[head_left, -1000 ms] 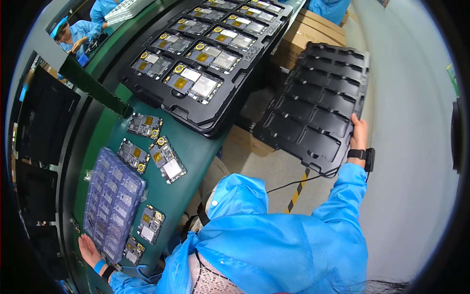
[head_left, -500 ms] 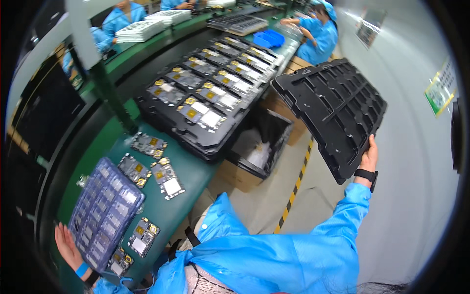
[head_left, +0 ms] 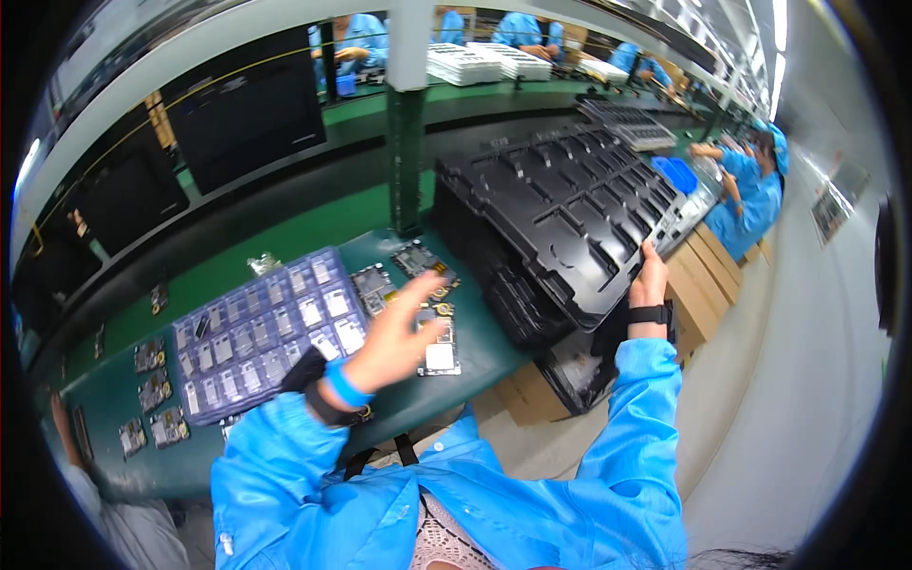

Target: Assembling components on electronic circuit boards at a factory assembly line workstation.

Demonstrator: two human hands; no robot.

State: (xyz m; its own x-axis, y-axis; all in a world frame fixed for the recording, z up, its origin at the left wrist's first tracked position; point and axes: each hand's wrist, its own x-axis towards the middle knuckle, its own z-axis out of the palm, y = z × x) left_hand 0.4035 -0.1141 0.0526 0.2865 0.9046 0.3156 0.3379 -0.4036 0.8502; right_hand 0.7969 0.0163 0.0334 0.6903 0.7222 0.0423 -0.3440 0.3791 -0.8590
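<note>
My right hand (head_left: 650, 285) grips the near right corner of a black plastic tray (head_left: 579, 214) with moulded compartments. The tray lies tilted over a stack of black trays (head_left: 499, 275); the circuit boards in the stack are now hidden beneath it. My left hand (head_left: 399, 332) is in the air above the bench, somewhat blurred, fingers apart and nothing in it. Close by that hand are loose circuit boards, one with a white patch (head_left: 440, 355), another (head_left: 372, 285) partly behind the fingers. A bluish see-through tray (head_left: 256, 342) of small pale parts lies left of it.
More circuit boards (head_left: 169, 426) lie on the green bench (head_left: 313, 465) at far left, near another person's arm (head_left: 63, 427). A green post (head_left: 404, 161) rises behind the bench. Cardboard boxes (head_left: 698, 285) stand right of it. A blue-clad co-worker (head_left: 750, 190) sits beyond.
The black tray has swung left from over the aisle onto the stack, covering its boards. My left hand has moved right from the see-through tray's edge to above the loose boards. The view has turned left.
</note>
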